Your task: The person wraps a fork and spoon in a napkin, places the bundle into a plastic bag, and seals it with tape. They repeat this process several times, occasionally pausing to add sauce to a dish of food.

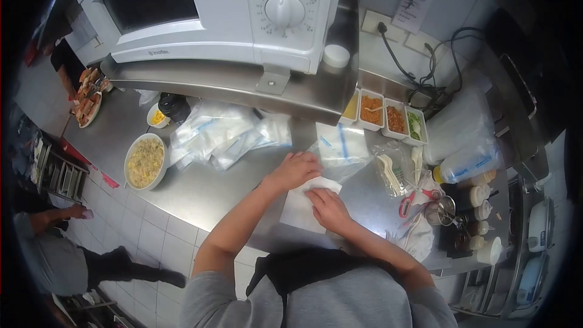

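A piece of white paper (302,211), a sheet or a flat bag, lies at the counter's front edge under both my hands. My left hand (297,170) is at its upper edge, with the fingers bent and closed on it. Lower down and to the right, my right hand (329,208) has its fingers pressed together on the same paper. The fingertips are partly hidden. Just beyond them lies a clear plastic bag with a blue stripe (343,146). More clear plastic bags (221,130) are heaped to the left.
A bowl of rice (146,163) stands left. White tubs of chopped food (396,120) line the back, beneath the microwave shelf (231,88). Scissors (419,199), wrapped cutlery (388,170) and sauce bottles (480,194) are right. Another person (57,255) stands at the left.
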Demonstrator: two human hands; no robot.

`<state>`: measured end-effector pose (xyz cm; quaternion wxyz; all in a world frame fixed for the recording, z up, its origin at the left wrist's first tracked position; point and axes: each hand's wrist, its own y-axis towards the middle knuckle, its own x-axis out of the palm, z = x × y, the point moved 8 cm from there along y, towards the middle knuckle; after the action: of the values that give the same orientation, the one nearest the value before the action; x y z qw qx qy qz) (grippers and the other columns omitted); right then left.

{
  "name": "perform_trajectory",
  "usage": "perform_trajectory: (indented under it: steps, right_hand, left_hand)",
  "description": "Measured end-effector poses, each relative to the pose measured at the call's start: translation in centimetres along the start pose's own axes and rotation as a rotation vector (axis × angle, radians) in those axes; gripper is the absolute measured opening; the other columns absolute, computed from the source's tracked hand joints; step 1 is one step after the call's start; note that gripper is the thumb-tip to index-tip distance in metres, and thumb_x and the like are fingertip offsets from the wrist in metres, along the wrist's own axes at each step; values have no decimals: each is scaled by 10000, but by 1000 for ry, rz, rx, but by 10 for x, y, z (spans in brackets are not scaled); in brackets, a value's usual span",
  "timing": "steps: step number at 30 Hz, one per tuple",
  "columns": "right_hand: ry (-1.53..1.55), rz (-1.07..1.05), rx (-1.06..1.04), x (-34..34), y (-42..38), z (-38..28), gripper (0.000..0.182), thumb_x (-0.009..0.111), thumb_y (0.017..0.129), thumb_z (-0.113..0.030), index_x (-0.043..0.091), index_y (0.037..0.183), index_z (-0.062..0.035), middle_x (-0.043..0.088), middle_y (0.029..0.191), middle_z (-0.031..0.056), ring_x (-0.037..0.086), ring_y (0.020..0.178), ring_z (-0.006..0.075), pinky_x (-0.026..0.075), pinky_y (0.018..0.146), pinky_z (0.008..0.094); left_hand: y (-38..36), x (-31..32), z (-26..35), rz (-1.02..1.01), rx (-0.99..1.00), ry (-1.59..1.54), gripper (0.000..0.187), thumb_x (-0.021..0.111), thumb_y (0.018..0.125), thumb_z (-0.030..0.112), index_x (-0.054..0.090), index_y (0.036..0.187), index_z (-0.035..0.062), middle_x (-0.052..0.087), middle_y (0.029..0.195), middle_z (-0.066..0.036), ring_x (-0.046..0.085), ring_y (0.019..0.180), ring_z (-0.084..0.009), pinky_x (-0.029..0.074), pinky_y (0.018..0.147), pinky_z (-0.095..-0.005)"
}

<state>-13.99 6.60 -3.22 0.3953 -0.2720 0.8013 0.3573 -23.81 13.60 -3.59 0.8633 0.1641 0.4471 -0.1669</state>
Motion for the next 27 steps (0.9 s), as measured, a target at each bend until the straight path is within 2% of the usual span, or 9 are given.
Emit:
perform_trajectory:
  steps: [4, 11, 14, 16, 19, 22, 23, 25, 27]
  right_hand:
    - [-23, 22, 54, 7, 7, 15, 417, 522, 689, 12, 534, 1103, -37, 538, 1040, 143, 521, 986, 324, 427, 860, 408]
    - [34, -32, 244, 5, 24, 46, 447, 520, 693, 31, 501, 1136, -30, 544, 1004, 176, 564, 919, 324, 471, 802, 395]
    - [550, -66, 498, -5, 23, 66, 474, 528, 732, 27, 447, 1190, -65, 594, 1014, 154, 613, 886, 249, 497, 748, 346]
    - [1495, -341, 776, 18, 9, 49, 499, 547, 736, 33, 442, 1215, -60, 603, 1008, 141, 615, 876, 186, 497, 754, 303]
    - [1658, -549, 896, 42, -16, 38, 553, 547, 738, 7, 414, 1272, -52, 576, 1018, 105, 586, 894, 177, 492, 743, 285]
    - [1530, -524, 1011, 53, -31, 39, 542, 545, 739, 2, 429, 1266, -38, 569, 1014, 107, 581, 874, 164, 483, 747, 278]
    - [1383, -423, 833, 68, -35, 62, 413, 548, 820, -15, 437, 1218, -26, 570, 1063, 145, 595, 898, 185, 486, 734, 277]
    - [1093, -246, 674, 47, -22, 66, 378, 552, 836, -42, 454, 1201, -36, 567, 1053, 116, 576, 909, 170, 477, 740, 271]
    - [700, 38, 423, 0, -6, 51, 256, 604, 827, -92, 558, 1076, -54, 550, 971, 57, 536, 902, 172, 454, 758, 286]
  left_hand:
    - [-28, -35, -10, 261, -42, -46, 277, 581, 819, 124, 614, 1093, 150, 524, 1162, -54, 473, 1114, -231, 317, 942, -398]
    - [-86, -52, -2, 312, -72, 15, 416, 587, 763, 32, 569, 1167, 124, 459, 1238, -97, 433, 1160, -282, 318, 947, -435]
    - [-96, -54, 5, 343, -134, -33, 505, 647, 723, 59, 542, 1211, 133, 363, 1338, -126, 348, 1242, -315, 283, 998, -460]
    - [-94, -48, 16, 307, -32, -107, 577, 713, 680, 105, 535, 1228, 136, 239, 1424, -136, 246, 1308, -333, 246, 1032, -477]
    - [-82, -60, 48, 300, 135, -200, 478, 736, 653, 113, 614, 1116, 108, 364, 1366, -147, 275, 1303, -338, 262, 1033, -470]
    - [-73, -25, 24, 107, 285, -516, 278, 723, 701, 94, 670, 971, 56, 595, 1115, -128, 510, 1115, -257, 402, 921, -379]
    - [-73, -21, 20, 109, 284, -513, 278, 723, 701, 94, 670, 971, 56, 595, 1115, -128, 510, 1115, -257, 402, 921, -379]
    - [-78, 14, -22, -65, -300, -761, 140, 701, 761, 89, 682, 883, 23, 669, 819, -51, 602, 807, -117, 469, 714, -257]
    - [-80, 19, -30, -46, -348, -792, 151, 699, 776, 100, 678, 901, 19, 664, 792, -32, 577, 738, -75, 455, 649, -230]
